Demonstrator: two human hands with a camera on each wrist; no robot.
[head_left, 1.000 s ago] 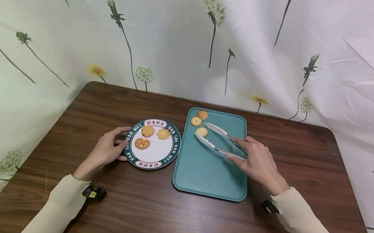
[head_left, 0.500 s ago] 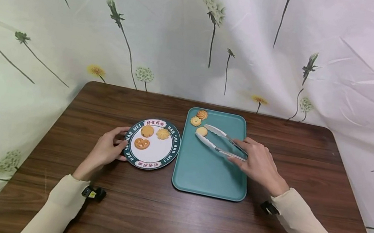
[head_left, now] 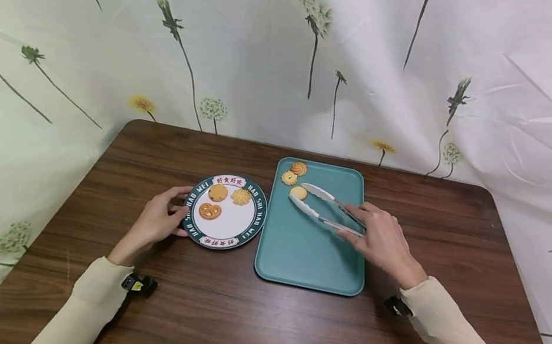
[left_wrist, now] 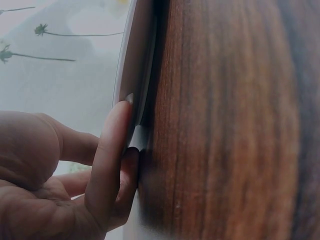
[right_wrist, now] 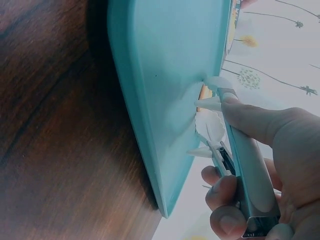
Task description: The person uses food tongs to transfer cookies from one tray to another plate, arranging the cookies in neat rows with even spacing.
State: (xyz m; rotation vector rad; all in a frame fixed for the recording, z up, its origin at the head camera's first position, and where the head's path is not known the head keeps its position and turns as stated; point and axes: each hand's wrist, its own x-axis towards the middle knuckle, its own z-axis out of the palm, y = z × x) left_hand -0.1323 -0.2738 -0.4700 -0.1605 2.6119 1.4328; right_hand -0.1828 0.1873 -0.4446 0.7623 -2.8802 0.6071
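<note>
At the left rim of a round plate (head_left: 226, 231), white with a dark green lettered border, my left hand (head_left: 158, 217) grips the edge. In the left wrist view, its fingers (left_wrist: 111, 150) lie against the plate's rim and underside. My right hand (head_left: 381, 238) holds a pair of metal tongs (head_left: 327, 222) with pale tips over the teal tray (head_left: 308, 260). The parted tips are on either side of a round plain cookie (head_left: 298, 192). Behind it on the tray lie a flower-shaped cookie (head_left: 289, 178) and a swirled cookie (head_left: 299, 168).
On the plate are a speckled round cookie (head_left: 217, 193), a star-like piped cookie (head_left: 241, 196) and a pretzel-shaped cookie (head_left: 209, 211). Plate and tray stand side by side on a dark wooden table (head_left: 241, 333). A flower-printed cloth (head_left: 268, 46) hangs behind the table.
The tong tips have come slightly closer together around the round cookie and moved a little. The left hand and plate have stayed put.
</note>
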